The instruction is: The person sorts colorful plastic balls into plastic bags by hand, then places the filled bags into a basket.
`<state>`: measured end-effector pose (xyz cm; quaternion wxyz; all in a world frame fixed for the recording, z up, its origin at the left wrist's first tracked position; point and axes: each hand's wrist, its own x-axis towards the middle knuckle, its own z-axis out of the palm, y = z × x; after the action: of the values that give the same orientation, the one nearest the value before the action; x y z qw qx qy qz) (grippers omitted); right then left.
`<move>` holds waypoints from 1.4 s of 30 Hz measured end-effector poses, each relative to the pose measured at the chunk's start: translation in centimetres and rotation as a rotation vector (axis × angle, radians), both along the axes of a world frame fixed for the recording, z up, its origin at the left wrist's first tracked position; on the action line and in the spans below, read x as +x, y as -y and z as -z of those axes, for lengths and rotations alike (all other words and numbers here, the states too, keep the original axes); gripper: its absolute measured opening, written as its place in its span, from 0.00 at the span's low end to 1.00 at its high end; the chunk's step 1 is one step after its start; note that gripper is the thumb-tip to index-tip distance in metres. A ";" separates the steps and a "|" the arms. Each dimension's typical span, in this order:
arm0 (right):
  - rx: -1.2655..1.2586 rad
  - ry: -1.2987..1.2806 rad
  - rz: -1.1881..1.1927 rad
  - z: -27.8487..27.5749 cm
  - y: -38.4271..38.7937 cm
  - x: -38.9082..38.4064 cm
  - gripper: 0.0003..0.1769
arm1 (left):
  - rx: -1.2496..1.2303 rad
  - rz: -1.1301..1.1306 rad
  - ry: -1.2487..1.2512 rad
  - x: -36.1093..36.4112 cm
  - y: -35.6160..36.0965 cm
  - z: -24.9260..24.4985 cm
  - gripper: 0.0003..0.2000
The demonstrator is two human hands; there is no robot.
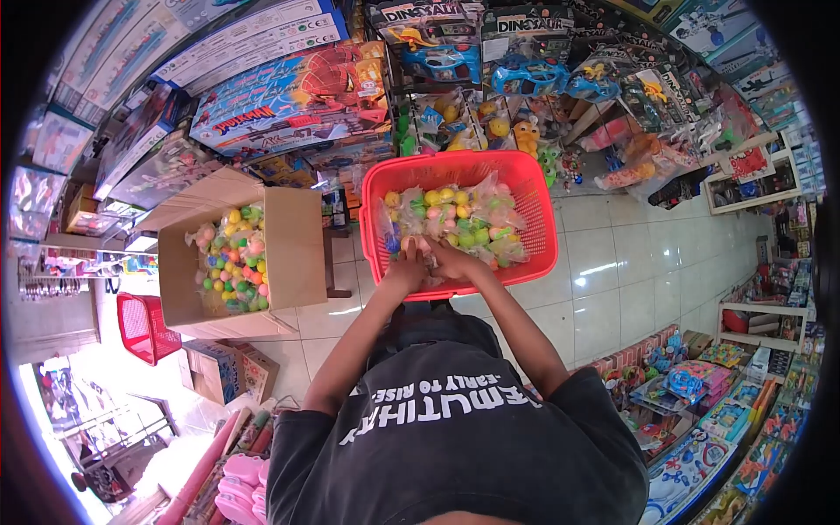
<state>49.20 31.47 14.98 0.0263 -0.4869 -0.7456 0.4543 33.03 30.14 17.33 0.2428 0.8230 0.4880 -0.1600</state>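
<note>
Ok so starting close in: our left hand [408, 265] and right hand [455, 260] are side by side at the near edge of the red basket [540, 219], both pressed down into the bags of balls [468, 219] lying in it. The fingers are curled and buried in the plastic. It looks like both hands are on the same bag, but we honestly can't tell how tight the grip is or whether anything is properly pinched. As for how far along things are, the basket looks pretty well loaded to us, with bags across most of its bottom and piled near the front. The cardboard box [293, 249] just left of the basket has a decent heap of bags [232, 262] in it too, so we'd guess this is somewhere in the middle rather than wrapping up. Counts: two hands, one basket in use, one open box, and a second red basket [144, 328] further left of the first and nearer to us, on the floor [604, 262], which looks empty from here. The bags overlap too much to count; we'd say several in the basket and several in the box. Beyond the basket, the toy shelves [525, 74] are crammed with boxed toys, way too many to count.
</note>
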 end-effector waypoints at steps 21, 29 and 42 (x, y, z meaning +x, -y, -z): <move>-0.805 -0.506 0.120 -7.2 11.7 9.2 0.12 | 0.252 -1.373 1.178 -9.9 16.5 0.2 0.10; -0.637 -0.033 0.170 10.9 15.9 4.6 0.16 | -0.134 -0.966 0.549 -11.9 26.3 16.2 0.11; -0.595 0.090 0.269 12.7 16.7 -4.9 0.14 | -0.305 -1.266 0.696 -21.0 33.0 17.4 0.15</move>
<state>44.29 14.78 2.28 -0.0902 -0.5872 -0.5096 0.6224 12.04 -2.89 -0.09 0.5414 0.3441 0.7364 0.2149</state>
